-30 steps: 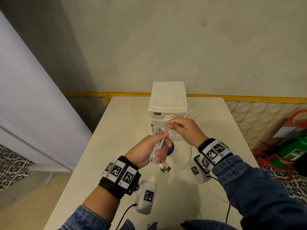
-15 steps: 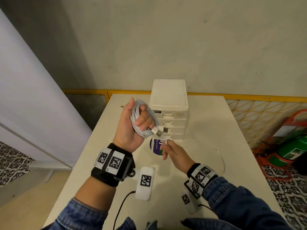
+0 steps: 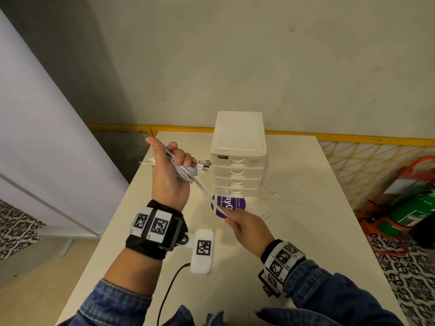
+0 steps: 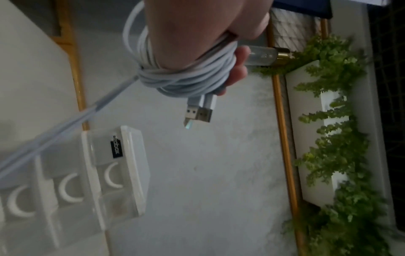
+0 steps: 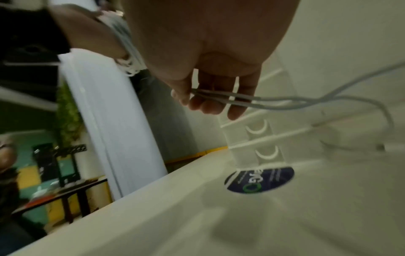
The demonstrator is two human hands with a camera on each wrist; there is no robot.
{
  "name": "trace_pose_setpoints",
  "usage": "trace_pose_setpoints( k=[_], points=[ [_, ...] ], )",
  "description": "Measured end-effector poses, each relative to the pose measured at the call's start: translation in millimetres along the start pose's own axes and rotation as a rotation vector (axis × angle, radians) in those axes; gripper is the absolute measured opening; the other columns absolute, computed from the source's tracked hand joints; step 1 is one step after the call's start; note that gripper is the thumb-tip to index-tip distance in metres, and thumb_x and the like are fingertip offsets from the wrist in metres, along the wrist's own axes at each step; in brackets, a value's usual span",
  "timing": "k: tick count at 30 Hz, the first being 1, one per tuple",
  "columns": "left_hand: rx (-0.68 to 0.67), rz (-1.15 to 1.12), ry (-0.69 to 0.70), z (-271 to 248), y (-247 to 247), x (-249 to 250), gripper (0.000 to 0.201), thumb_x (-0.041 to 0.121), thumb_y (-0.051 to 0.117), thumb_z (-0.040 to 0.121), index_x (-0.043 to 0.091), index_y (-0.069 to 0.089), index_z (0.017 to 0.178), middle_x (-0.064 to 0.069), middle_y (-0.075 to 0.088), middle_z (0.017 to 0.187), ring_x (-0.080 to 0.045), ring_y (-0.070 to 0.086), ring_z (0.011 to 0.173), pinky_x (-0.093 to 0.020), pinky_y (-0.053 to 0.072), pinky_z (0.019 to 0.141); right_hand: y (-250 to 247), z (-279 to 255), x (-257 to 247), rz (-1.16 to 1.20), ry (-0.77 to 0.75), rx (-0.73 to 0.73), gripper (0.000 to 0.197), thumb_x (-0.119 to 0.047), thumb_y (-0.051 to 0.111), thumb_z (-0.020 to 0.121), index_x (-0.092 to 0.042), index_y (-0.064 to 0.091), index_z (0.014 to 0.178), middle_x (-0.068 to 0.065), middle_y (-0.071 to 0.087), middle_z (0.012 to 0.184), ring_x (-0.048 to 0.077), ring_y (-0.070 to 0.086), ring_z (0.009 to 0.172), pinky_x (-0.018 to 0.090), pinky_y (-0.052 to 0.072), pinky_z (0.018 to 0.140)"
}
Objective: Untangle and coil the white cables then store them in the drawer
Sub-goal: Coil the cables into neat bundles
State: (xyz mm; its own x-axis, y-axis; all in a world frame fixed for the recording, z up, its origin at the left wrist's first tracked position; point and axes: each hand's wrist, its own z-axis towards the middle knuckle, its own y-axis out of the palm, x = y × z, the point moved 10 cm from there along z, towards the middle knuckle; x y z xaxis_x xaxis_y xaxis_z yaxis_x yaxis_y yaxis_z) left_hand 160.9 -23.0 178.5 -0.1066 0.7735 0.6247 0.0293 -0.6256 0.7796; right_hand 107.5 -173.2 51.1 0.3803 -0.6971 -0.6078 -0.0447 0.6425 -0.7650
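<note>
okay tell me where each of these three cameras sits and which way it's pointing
Head: on the person's head, facing forward and down at the table; shows both forearms, left hand, right hand.
Left wrist: looks along the left hand at the coil it grips.
Right wrist: looks along the right hand, which pinches two strands.
Shared: all three show the drawers and white cables.

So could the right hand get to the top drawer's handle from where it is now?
Probably not yet. The path to the top drawer looks open, but the right hand is pinching the cable strands running taut to the coil in the left hand.
</note>
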Motion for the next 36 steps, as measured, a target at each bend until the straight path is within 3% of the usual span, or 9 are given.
trace_pose_setpoints(
  k=[10, 12, 15, 17, 19, 22, 25, 29, 36],
  points=[
    [0.026, 0.901, 0.212, -8, -20, -1, 0.02, 0.013, 0.053, 0.089, 0.007, 0.055, 0.07, -0.004, 0.051, 0.048, -0.015, 0.049, 0.044, -0.024, 0.046, 0.05, -49, 10, -93, -0.113, -0.445, 0.082, 0.026, -0.029, 0.046, 0.092, -0.023, 0.062, 0.112, 0.0, 0.063, 0.075, 0.02, 0.059, 0.061, 0.026, 0.046, 0.05],
    [-0.096, 1.077, 0.109, -13, -14, -25, 0.033, 0.02, 0.052, 0.091, 0.003, 0.057, 0.064, -0.006, 0.053, 0.047, -0.012, 0.049, 0.042, -0.021, 0.044, 0.051, -68, 13, -105, -0.096, -0.462, 0.131, 0.024, -0.03, 0.045, 0.092, -0.027, 0.064, 0.106, -0.001, 0.064, 0.075, 0.017, 0.059, 0.061, 0.027, 0.045, 0.052],
    [-0.314, 1.182, -0.205, -27, -15, -68, 0.074, 0.064, 0.018, 0.089, 0.008, 0.055, 0.057, -0.002, 0.054, 0.044, -0.01, 0.053, 0.042, -0.019, 0.044, 0.051, -98, 28, -92, -0.025, -0.28, 0.188, 0.015, -0.036, 0.06, 0.084, -0.036, 0.054, 0.098, -0.009, 0.064, 0.074, 0.008, 0.057, 0.063, 0.023, 0.043, 0.059],
    [-0.482, 1.093, -0.385, -39, -12, -92, 0.085, 0.081, 0.011, 0.075, 0.009, 0.052, 0.055, -0.006, 0.049, 0.042, -0.016, 0.05, 0.039, -0.023, 0.044, 0.049, -105, 36, -73, 0.026, -0.165, 0.164, 0.026, -0.041, 0.065, 0.078, -0.035, 0.051, 0.099, -0.011, 0.056, 0.068, 0.007, 0.052, 0.062, 0.022, 0.042, 0.059],
    [-0.577, 1.029, -0.462, -47, -5, -99, 0.078, 0.083, 0.03, 0.073, 0.01, 0.053, 0.058, -0.005, 0.045, 0.042, -0.018, 0.044, 0.037, -0.024, 0.043, 0.049, -103, 39, -65, 0.043, -0.16, 0.116, 0.028, -0.043, 0.059, 0.078, -0.037, 0.051, 0.105, -0.016, 0.052, 0.069, 0.004, 0.053, 0.067, 0.016, 0.041, 0.061],
    [-0.621, 0.994, -0.525, -52, -1, -101, 0.047, 0.044, 0.06, 0.084, 0.005, 0.054, 0.06, -0.002, 0.041, 0.039, -0.016, 0.039, 0.036, -0.024, 0.041, 0.048, -103, 43, -59, 0.12, -0.228, 0.08, 0.035, -0.019, 0.055, 0.087, -0.035, 0.054, 0.118, -0.027, 0.051, 0.083, -0.004, 0.053, 0.079, 0.01, 0.041, 0.072],
    [-0.587, 0.879, -0.632, -57, -6, -106, 0.033, 0.021, 0.062, 0.083, 0.017, 0.054, 0.051, 0.001, 0.038, 0.037, -0.014, 0.036, 0.033, -0.026, 0.038, 0.048, -104, 46, -49, 0.137, -0.263, 0.093, 0.031, -0.007, 0.052, 0.09, -0.02, 0.063, 0.116, -0.021, 0.053, 0.084, -0.016, 0.053, 0.082, 0.004, 0.037, 0.075],
    [-0.61, 0.539, -0.734, -65, 4, -112, 0.021, 0.03, 0.058, 0.078, 0.011, 0.055, 0.069, 0.005, 0.038, 0.035, -0.01, 0.036, 0.028, -0.021, 0.039, 0.042, -90, 44, -32, 0.23, -0.189, 0.125, 0.025, -0.009, 0.046, 0.092, -0.014, 0.064, 0.109, -0.017, 0.06, 0.091, -0.012, 0.056, 0.083, 0.007, 0.04, 0.076],
    [-0.665, 0.047, -0.682, -55, 37, -82, 0.036, 0.041, 0.057, 0.085, 0.007, 0.057, 0.073, 0.005, 0.043, 0.038, -0.009, 0.044, 0.031, -0.024, 0.037, 0.044, -52, 17, 8, 0.302, 0.024, 0.117, 0.024, -0.023, 0.039, 0.097, -0.015, 0.059, 0.106, -0.038, 0.057, 0.07, -0.009, 0.054, 0.062, 0.008, 0.036, 0.058]
  ],
)
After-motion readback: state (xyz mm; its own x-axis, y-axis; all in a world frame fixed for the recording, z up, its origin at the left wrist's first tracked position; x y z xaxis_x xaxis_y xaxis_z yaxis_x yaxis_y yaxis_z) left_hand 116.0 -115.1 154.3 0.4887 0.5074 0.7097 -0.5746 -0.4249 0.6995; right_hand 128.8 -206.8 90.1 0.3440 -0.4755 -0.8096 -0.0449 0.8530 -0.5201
